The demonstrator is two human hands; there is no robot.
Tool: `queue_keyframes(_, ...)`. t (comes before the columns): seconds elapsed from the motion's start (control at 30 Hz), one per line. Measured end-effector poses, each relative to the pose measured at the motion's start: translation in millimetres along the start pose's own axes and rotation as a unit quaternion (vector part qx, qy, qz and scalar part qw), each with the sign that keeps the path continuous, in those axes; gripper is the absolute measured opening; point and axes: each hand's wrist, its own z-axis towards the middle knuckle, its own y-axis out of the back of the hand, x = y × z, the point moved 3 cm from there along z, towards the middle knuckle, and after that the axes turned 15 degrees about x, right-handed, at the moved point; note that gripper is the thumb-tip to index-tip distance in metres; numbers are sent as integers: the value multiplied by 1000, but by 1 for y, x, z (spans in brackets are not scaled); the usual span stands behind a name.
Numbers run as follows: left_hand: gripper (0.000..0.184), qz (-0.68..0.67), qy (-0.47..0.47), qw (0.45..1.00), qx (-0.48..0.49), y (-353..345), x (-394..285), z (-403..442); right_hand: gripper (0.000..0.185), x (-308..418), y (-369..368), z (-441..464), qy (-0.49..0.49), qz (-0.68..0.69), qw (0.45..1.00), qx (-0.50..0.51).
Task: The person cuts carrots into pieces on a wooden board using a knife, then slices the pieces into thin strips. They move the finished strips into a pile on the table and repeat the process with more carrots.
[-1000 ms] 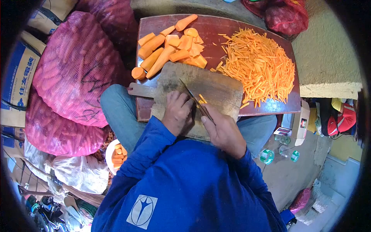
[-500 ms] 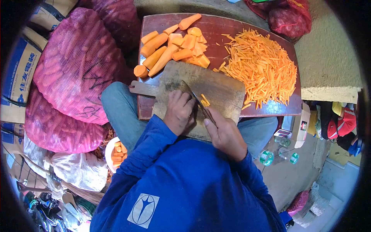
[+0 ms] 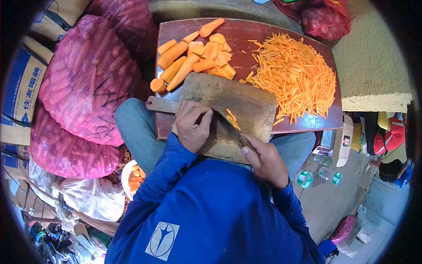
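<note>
My right hand [image 3: 267, 162] is closed around the handle of a knife [image 3: 231, 127], its dark blade slanting up and left over a worn wooden cutting board [image 3: 255, 103]. A few cut carrot strips [image 3: 232, 119] lie on the board along the blade's right side. On the board's left part my left hand [image 3: 193, 125] is closed, thumb and fingers drawn together left of the blade. Whatever it grips is hidden. Beyond the board lie peeled carrots [image 3: 178, 66] and carrot chunks [image 3: 213, 50]. A large heap of carrot sticks [image 3: 296, 77] sits to the right.
The board rests at the near edge of a red-brown table [image 3: 241, 31], over my knees. Pink mesh sacks of carrots [image 3: 85, 79] stand at left, above a white bowl [image 3: 126, 178] holding carrot pieces. Another red mesh bag [image 3: 325, 22] is at top right. Plastic bottles [image 3: 304, 179] are on the floor.
My left hand has shifted left and away from the blade. My right hand has moved slightly right and down with the knife, leaving the carrot strips beside the blade.
</note>
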Motion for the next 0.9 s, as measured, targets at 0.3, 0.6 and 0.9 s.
queue_keyframes(0.3,17,172,-73,975,116,-17,2,-3,37,-36,95,12,-82,-122,975,-168)
queue_keyframes(0.6,18,184,-74,974,112,-18,1,-1,28,7,92,93,30,-156,984,-82)
queue_keyframes(0.9,19,167,-68,977,118,-17,3,-1,26,33,112,98,26,-227,973,-21)
